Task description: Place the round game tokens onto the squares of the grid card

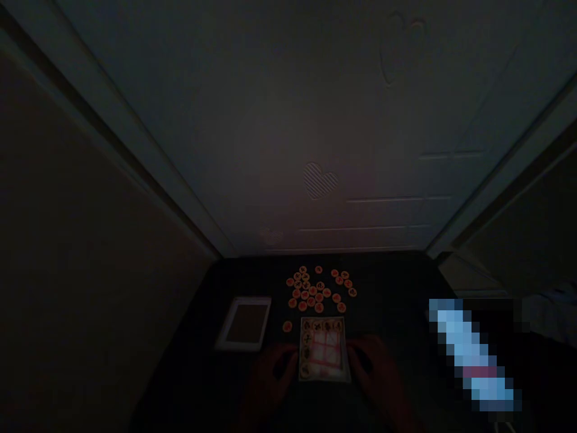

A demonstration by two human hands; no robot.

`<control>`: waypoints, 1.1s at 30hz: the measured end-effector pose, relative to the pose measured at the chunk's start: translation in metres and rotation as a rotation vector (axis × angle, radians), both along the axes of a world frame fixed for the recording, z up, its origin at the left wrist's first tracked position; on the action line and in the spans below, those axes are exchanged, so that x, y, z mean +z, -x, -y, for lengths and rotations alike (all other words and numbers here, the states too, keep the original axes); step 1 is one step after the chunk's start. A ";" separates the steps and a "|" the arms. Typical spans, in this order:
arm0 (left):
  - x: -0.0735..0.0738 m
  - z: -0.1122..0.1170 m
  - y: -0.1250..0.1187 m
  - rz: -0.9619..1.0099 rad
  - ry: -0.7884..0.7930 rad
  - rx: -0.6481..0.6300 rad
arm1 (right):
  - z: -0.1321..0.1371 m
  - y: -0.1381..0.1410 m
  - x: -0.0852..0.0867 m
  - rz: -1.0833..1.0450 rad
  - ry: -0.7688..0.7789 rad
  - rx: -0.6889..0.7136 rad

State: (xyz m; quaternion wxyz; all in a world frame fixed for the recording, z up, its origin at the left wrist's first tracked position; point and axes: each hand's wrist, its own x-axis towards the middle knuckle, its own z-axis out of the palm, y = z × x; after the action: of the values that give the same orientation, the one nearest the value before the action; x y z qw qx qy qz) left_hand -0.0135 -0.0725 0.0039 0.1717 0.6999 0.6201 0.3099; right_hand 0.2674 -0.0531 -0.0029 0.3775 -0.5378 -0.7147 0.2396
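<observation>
head view, very dim: grid board [323, 349] on the table [396, 288], no chip on its squares yet; round chips [319, 288] heaped just beyond it, white tray [244, 323] to its left; left hand [273, 371] and right hand [373, 365] touch the board's sides, grip too dark to tell

In dim light, the left hand [270, 370] and right hand [376, 367] rest at either side of a grid card [323, 349] on the dark counter [396, 300]; round tokens [318, 288] lie scattered beyond it, a white-framed tray [243, 323] to its left
</observation>
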 end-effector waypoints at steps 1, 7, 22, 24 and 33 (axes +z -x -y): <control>0.000 0.000 0.000 0.000 -0.010 0.004 | 0.000 0.000 0.000 -0.003 -0.002 0.004; 0.003 0.001 -0.001 0.017 -0.015 -0.052 | 0.000 -0.002 -0.001 0.005 0.018 0.029; -0.009 0.002 0.000 0.102 -0.131 -0.014 | 0.007 0.003 -0.001 0.061 0.064 -0.056; -0.010 0.003 -0.001 0.095 -0.139 -0.002 | 0.007 0.002 -0.003 0.054 0.078 -0.053; 0.001 0.002 0.002 0.020 -0.085 0.015 | 0.003 0.002 -0.005 0.010 0.048 -0.056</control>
State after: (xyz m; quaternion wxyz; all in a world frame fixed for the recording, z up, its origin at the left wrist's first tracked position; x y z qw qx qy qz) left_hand -0.0154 -0.0743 0.0049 0.1454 0.6987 0.6100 0.3443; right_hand 0.2650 -0.0561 -0.0081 0.3675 -0.5677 -0.6954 0.2431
